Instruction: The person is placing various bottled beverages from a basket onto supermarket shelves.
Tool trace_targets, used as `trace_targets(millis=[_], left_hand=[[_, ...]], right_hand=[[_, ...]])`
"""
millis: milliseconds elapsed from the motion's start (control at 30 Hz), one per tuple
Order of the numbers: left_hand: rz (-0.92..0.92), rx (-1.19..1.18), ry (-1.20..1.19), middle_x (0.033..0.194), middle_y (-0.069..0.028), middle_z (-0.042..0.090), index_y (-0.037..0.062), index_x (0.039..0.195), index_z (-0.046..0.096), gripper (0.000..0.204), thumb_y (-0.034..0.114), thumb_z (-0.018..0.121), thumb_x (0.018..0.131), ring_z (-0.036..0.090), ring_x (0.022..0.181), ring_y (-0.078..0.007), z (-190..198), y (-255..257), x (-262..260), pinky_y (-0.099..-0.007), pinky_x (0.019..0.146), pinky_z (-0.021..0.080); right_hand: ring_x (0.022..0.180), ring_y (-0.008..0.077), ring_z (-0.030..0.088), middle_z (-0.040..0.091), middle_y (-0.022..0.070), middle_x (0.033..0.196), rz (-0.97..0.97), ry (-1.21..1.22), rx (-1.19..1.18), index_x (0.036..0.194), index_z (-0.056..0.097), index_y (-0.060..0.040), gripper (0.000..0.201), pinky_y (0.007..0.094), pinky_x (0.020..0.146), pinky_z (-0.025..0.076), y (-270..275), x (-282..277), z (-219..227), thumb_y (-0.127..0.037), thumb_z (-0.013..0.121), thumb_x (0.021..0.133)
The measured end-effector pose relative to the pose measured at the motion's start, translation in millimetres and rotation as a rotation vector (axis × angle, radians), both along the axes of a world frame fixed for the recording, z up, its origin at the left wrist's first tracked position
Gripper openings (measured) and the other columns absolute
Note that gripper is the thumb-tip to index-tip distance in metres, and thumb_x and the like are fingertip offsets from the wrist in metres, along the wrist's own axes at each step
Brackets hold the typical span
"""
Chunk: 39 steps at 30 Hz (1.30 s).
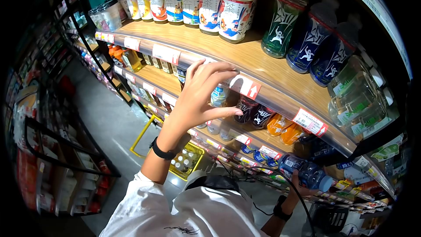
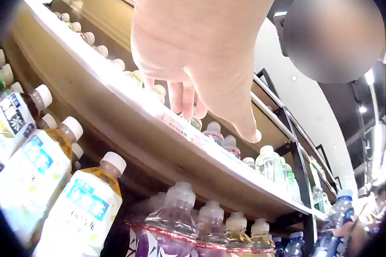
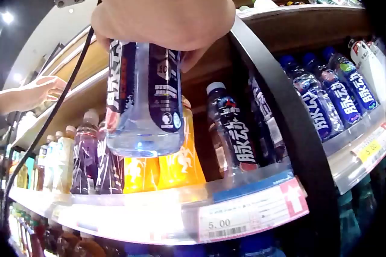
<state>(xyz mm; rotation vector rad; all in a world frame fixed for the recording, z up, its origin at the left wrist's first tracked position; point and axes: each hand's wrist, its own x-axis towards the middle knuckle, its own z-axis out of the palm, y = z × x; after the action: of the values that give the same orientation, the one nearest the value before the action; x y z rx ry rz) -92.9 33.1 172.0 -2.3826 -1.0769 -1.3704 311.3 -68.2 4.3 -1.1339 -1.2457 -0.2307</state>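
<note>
In the head view my left hand (image 1: 204,90) reaches over the price-label edge of a wooden shelf (image 1: 175,36), fingers bent and spread from the thumb, holding nothing. Tea bottles (image 1: 236,15) with white labels stand behind it. The left wrist view shows that hand (image 2: 193,52) above the shelf edge. Lower right in the head view, my right hand (image 1: 302,186) grips a dark-labelled bottle (image 1: 294,165) with a blue cap. The right wrist view has the hand (image 3: 163,10) round the bottle's upper part (image 3: 145,100), before orange bottles (image 3: 182,163).
Dark green and blue bottles (image 1: 283,24) stand at the right of the upper shelf. A yellow basket (image 1: 199,163) holding bottles is on the floor by the lower shelves. A black cable (image 3: 54,115) crosses the right wrist view. Another shelf unit (image 1: 72,175) stands across the aisle.
</note>
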Motion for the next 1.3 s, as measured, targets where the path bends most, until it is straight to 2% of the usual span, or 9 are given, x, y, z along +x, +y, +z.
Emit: trace_targets(millis=[233,367,433,467,700,1100,1167,1233,1300], left_hand=[[-0.125,0.017,-0.405,0.122,-0.015,0.071,0.0027,0.12,0.067,0.052,0.025,0.09,0.079,0.066,0.113,-0.0311,-42.7,-19.3,22.8,-0.043,0.102,0.046],[-0.353,-0.407,-0.219,0.136,-0.0161,0.065,0.0027,0.128,0.065,0.068,0.039,0.091,0.078,0.062,0.126,-0.033,-71.9,-50.5,63.3,-0.0482,0.107,0.045],[-0.316,-0.309,-0.102,0.137,-0.0158,0.064,0.0028,0.128,0.065,0.071,0.044,0.091,0.076,0.061,0.127,-0.0326,-91.8,-52.1,75.0,-0.0498,0.11,0.044],[-0.311,-0.271,-0.186,0.137,-0.0157,0.064,0.0034,0.128,0.066,0.067,0.04,0.089,0.077,0.06,0.128,-0.0347,-98.8,-51.3,78.2,-0.0517,0.109,0.044],[0.106,0.211,-0.079,0.128,-0.0122,0.059,0.0088,0.127,0.066,0.062,0.04,0.088,0.079,0.056,0.119,-0.0334,-35.3,-15.7,49.7,-0.0534,0.106,0.043],[0.185,0.078,0.111,0.104,-0.0114,0.049,0.0081,0.103,0.057,0.06,0.046,0.089,0.07,0.051,0.099,-0.0337,15.3,23.2,29.0,-0.0425,0.089,0.043],[0.191,0.08,0.098,0.104,-0.0115,0.05,0.008,0.102,0.056,0.06,0.045,0.089,0.069,0.051,0.099,-0.0333,14.1,20.8,30.3,-0.043,0.089,0.043],[0.218,0.084,0.119,0.103,-0.0116,0.05,0.0076,0.103,0.056,0.06,0.045,0.09,0.069,0.051,0.099,-0.0329,14.2,19.3,30.7,-0.0435,0.089,0.044],[0.212,0.071,0.079,0.103,-0.0106,0.051,0.0092,0.105,0.058,0.06,0.042,0.091,0.067,0.052,0.1,-0.0325,12.7,20.7,30.8,-0.0433,0.089,0.044]], right_hand=[[0.117,0.0324,0.057,0.049,0.02,0.136,0.215,0.051,-0.017,0.15,0.033,0.0012,0.102,0.0433,0.104,0.054,-7.9,-41.8,15.5,-0.019,0.083,0.064],[0.109,0.0285,0.061,0.053,0.0155,0.126,0.469,0.229,-0.169,0.147,0.037,-0.0011,0.102,0.0444,0.102,0.055,-11.4,-68.0,11.8,-0.016,0.084,0.059],[0.105,0.0277,0.062,0.056,0.0147,0.121,0.618,-0.093,-0.168,0.146,0.038,-0.0022,0.1,0.0438,0.098,0.054,-5.5,-68.9,28.8,-0.017,0.086,0.058],[0.101,0.0274,0.063,0.059,0.0149,0.116,0.631,0.17,-0.17,0.144,0.039,-0.0019,0.099,0.0433,0.095,0.053,-11.3,-82.5,17.9,-0.019,0.086,0.058],[0.089,0.0264,0.067,0.058,0.0165,0.11,0.532,0.078,-0.256,0.137,0.04,0.0043,0.1,0.0402,0.081,0.059,-19.3,-90.0,20.0,-0.026,0.091,0.055],[0.1,0.0247,0.065,0.059,0.0108,0.114,0.309,-0.005,-0.429,0.131,0.048,-0.0011,0.099,0.0405,0.088,0.057,-32.6,-57.3,-15.9,-0.03,0.1,0.051],[0.101,0.0255,0.066,0.061,0.0115,0.115,0.524,0.584,-0.412,0.133,0.049,-0.0013,0.099,0.041,0.09,0.058,-25.9,-68.1,-28.6,-0.026,0.099,0.051],[0.099,0.0265,0.067,0.061,0.0126,0.113,0.399,-0.063,-0.315,0.134,0.047,0.0009,0.101,0.041,0.088,0.059,-14.6,-48.9,-43.8,-0.025,0.097,0.05],[0.095,0.0266,0.067,0.062,0.0138,0.11,0.447,0.08,-0.301,0.133,0.046,0.0053,0.098,0.0395,0.085,0.059,-19.7,-64.7,-21.7,-0.026,0.094,0.053]])
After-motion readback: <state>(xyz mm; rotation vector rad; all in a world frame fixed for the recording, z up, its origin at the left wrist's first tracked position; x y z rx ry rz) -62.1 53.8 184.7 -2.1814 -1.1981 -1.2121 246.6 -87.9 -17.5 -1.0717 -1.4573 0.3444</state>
